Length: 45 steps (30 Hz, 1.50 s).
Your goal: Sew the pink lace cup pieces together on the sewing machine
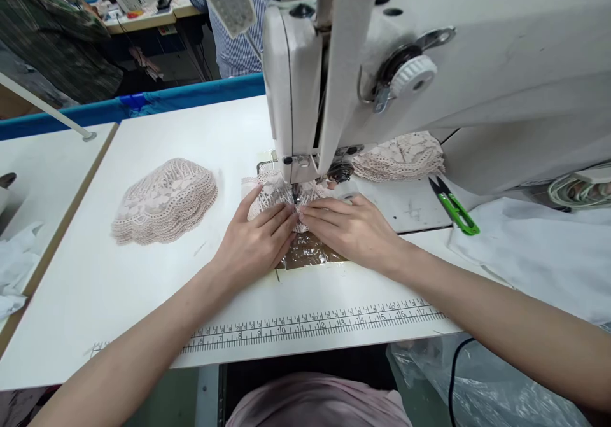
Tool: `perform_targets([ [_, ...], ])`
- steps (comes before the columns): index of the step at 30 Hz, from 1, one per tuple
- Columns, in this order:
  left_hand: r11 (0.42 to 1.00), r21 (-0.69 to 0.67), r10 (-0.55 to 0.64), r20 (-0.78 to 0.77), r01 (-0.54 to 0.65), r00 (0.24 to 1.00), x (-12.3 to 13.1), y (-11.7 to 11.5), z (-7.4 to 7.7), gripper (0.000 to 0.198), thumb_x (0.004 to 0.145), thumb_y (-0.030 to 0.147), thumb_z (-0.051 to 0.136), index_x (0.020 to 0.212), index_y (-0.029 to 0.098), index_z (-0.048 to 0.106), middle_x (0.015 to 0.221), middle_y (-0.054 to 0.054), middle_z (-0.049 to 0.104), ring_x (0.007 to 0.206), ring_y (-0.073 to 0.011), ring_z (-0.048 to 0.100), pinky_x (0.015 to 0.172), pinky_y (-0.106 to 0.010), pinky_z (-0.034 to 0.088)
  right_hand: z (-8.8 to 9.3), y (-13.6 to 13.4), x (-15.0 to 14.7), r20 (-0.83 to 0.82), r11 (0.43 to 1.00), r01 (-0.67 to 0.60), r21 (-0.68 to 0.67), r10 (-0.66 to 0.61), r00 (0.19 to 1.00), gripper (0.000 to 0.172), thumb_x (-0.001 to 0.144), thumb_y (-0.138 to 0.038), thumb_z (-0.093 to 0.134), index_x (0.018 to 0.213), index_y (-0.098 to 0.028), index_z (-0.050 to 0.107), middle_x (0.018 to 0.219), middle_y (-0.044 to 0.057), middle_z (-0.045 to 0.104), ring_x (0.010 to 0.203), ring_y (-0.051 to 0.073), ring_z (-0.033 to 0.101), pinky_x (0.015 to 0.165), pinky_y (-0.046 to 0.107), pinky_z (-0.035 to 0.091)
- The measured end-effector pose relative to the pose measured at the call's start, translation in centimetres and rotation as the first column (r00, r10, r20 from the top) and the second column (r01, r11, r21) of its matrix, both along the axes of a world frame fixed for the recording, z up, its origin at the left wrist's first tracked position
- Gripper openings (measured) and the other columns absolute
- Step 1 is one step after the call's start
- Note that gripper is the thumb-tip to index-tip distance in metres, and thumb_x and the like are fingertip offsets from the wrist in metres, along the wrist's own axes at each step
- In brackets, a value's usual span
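A pale pink lace piece lies under the needle and presser foot of a white sewing machine. My left hand rests flat on the lace's left side, thumb apart from the stretched fingers. From the other side my right hand lies on the lace, its fingers extended and their tips close to the presser foot. The two hands' fingertips nearly meet in front of the needle. Part of the lace is hidden beneath them. Brown shiny tape covers the table just in front.
A stack of lace pieces sits at left, with more lace behind the needle area. Green thread snips and white cloth lie at right. A printed ruler runs along the front edge. Two people are beyond the table.
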<state>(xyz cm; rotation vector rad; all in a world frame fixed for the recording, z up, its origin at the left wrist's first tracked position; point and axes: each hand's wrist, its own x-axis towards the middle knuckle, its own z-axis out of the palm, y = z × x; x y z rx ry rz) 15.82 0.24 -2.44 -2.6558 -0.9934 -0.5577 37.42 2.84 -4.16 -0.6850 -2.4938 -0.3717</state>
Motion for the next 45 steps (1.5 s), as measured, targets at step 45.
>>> perform_targets([
  [45,0.989,-0.069,0.126,-0.024,-0.128,0.992,-0.1,0.9,-0.6,0.037,0.097,0.036,0.049,0.122,0.013,0.063,0.119,-0.012,0.069,0.113,-0.027,0.064,0.115,-0.06,0.027,0.6,0.2,-0.2,0.112,0.98,0.191,-0.057,-0.183,0.977,0.035,0.091,-0.008,0.04,0.111,-0.017,0.068,0.11,0.003,0.071,0.097,0.021,0.06,0.105,0.045,0.034],
])
